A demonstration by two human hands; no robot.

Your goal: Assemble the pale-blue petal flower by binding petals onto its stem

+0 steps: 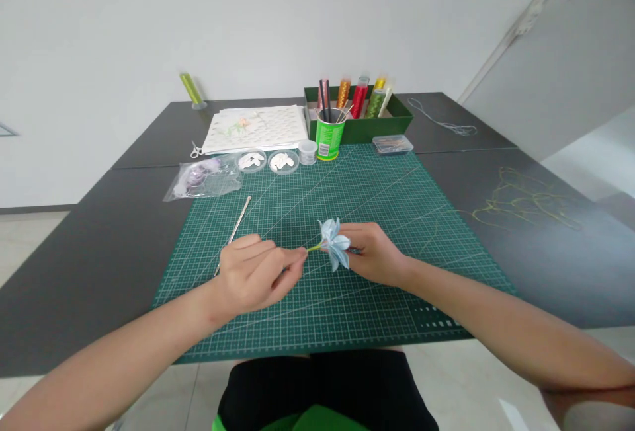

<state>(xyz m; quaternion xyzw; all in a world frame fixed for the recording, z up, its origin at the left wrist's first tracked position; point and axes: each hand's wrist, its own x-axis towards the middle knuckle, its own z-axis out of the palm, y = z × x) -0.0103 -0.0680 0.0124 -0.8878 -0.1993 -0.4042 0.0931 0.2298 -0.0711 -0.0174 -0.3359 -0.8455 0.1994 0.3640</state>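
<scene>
A pale blue flower (pixel 335 244) with pointed petals is held above the green cutting mat (pixel 367 315), its green stem pointing left. My left hand (pixel 260 270) pinches the stem's end between thumb and forefinger. At the right side of the bloom, my right hand (pixel 374 254) has its fingers closed at the petals; the fingertips are partly hidden behind them. A thin silver tool (pixel 240 219) lies on the mat, partly behind my left hand.
Behind stand a green can (pixel 330 139) of sticks and a dark green box (pixel 367 131) of thread spools. Two dishes of white pieces (pixel 283 162), a plastic bag (pixel 203 178), white sheets (pixel 255 128) and a clear case (pixel 392 145) lie nearer. Loose yellow-green thread (pixel 526 204) lies right.
</scene>
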